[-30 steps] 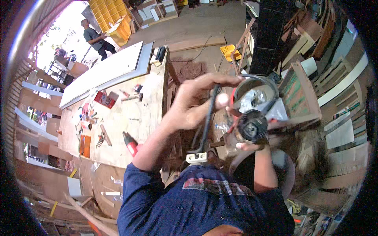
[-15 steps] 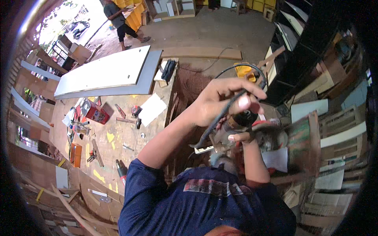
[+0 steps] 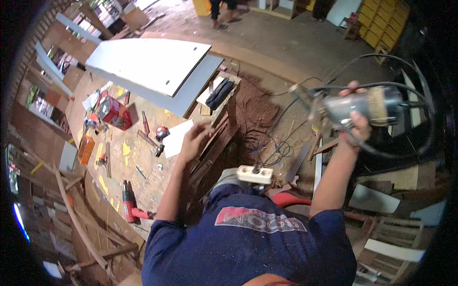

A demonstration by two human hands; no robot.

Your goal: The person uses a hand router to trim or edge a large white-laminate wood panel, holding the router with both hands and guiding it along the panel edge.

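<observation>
My right hand (image 3: 355, 125) grips a silver cylindrical power tool (image 3: 362, 106), held out to the right, with its black cord (image 3: 420, 143) looping around it. My left hand (image 3: 194, 142) is near the workbench's right edge, fingers apart and slightly curled, holding nothing. Beside it lie a white paper (image 3: 178, 145), a red tape measure (image 3: 161, 133) and a hammer (image 3: 148, 139). A red heat gun (image 3: 132, 209) rests lower on the workbench (image 3: 124, 176). A white power strip (image 3: 254, 174) with a dark plug is at my body, below and between my hands.
Large white and grey boards (image 3: 148, 62) lie across the bench's far end. A co-worker's legs (image 3: 217, 14) show beyond. Sawdust and cables (image 3: 257, 109) cover the floor beside the bench. Yellow shelving (image 3: 381, 24) stands at back right; wooden frames (image 3: 391, 233) lie lower right.
My left hand has let go of the cord and moved left toward the bench. My right hand has carried the tool rightward and up, turning it sideways. The view has also turned.
</observation>
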